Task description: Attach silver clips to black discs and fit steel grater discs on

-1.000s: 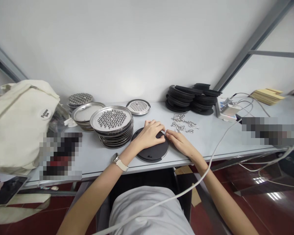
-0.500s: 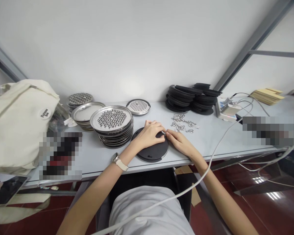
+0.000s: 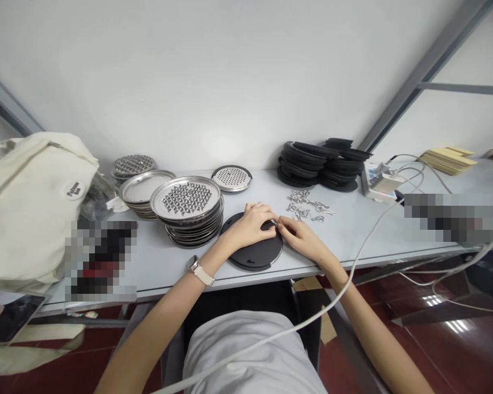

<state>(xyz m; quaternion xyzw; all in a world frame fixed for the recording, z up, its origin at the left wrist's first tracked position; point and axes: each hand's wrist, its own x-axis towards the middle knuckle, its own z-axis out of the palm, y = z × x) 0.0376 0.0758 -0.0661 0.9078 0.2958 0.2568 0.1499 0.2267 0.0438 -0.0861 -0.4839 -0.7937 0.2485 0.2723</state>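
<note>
A round black disc [image 3: 255, 253] lies flat near the table's front edge. My left hand [image 3: 250, 225] rests on its far part, fingers curled and pressing down on it. My right hand [image 3: 299, 236] sits at the disc's right rim, fingertips pinched on a small metal clip [image 3: 274, 222] where both hands meet. A loose heap of similar metal clips [image 3: 307, 206] lies just behind my right hand. A watch is on my left wrist.
Stacks of perforated steel plates [image 3: 188, 209] stand left of the disc, with one small perforated lid [image 3: 231, 178] behind. Black discs [image 3: 320, 163] are piled at the back right. A cream bag [image 3: 28, 202] fills the left. A white cable [image 3: 370, 235] crosses the table edge.
</note>
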